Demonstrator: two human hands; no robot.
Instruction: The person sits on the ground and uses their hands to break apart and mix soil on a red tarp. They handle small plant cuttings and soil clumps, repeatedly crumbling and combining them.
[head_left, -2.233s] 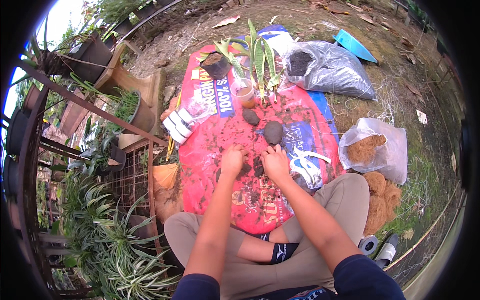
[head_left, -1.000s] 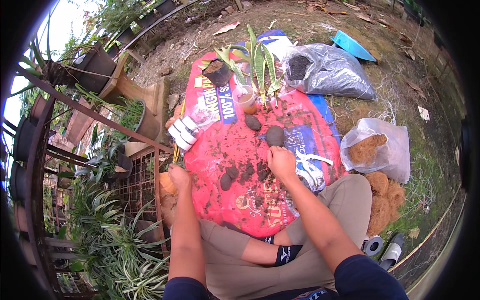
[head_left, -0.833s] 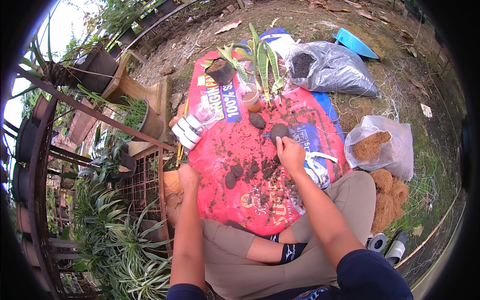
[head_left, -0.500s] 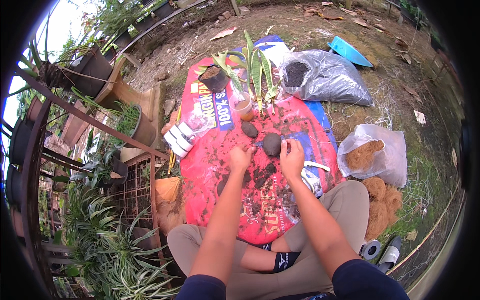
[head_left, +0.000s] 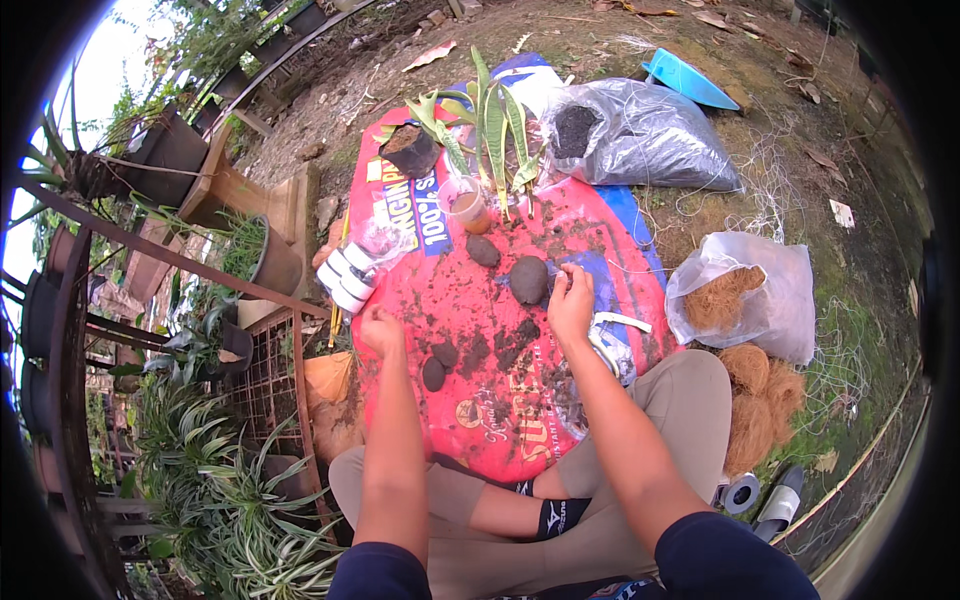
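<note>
A dark, rounded soil ball (head_left: 528, 280) lies on the red plastic sheet (head_left: 455, 330). Just right of it is my right hand (head_left: 571, 305), its fingers drawn together near the ball's side; whatever they pinch is too fine to see. My left hand (head_left: 381, 331) is over the sheet's left side, below the white spools (head_left: 347, 277). Its fingers curl closed, and I cannot make out anything in them. A smaller dark lump (head_left: 482, 250) sits behind the ball. Two more dark lumps (head_left: 433, 374) and loose soil (head_left: 516, 343) lie between my forearms.
Behind are a plastic cup (head_left: 468, 207), snake plants (head_left: 493, 130), a black pot (head_left: 410, 152), a grey bag of dark soil (head_left: 650, 135) and a blue basin (head_left: 690, 80). To the right, a white bag (head_left: 800, 300) holds brown fibre beside fibre bundles (head_left: 750, 400). A metal rack (head_left: 70, 350) stands left.
My left hand has moved left and toward me, away from the ball, uncovering dark lumps. My right hand has drawn slightly off the ball. The whole view has shifted a little.
</note>
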